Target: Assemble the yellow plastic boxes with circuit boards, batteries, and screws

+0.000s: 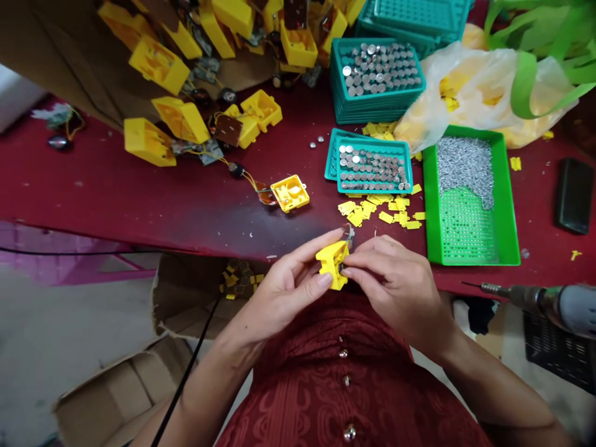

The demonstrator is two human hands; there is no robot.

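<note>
Yellow plastic housing (332, 264) is between the two hands, low in the middle of the frame, and it is held in the air just in front of the table edge. Left hand (288, 282) clamps it from the left side, with the thumb on the front face. Right hand (395, 288) presses it from the right side, and the fingertips (356, 264) touch it near a small dark part. Thin wires (348, 234) come out at the top of the housing.

Red table cover (139, 186) lies under everything. At upper centre, stacked teal trays (367, 110) hold rows of button cells (379, 68). Below them, a smaller teal tray (367, 140) holds more button cells (372, 167). To its right, a bright green tray (510, 217) has small silver pieces (465, 171) heaped in its upper part, while its holed floor shows below them. Small yellow plastic pieces (379, 211) are scattered just left of this tray. Open yellow case (289, 194) with a wire lies on the table, above the hands. At lower left, a torn cardboard box (181, 310) holds small yellow and dark pieces (237, 282).
</note>
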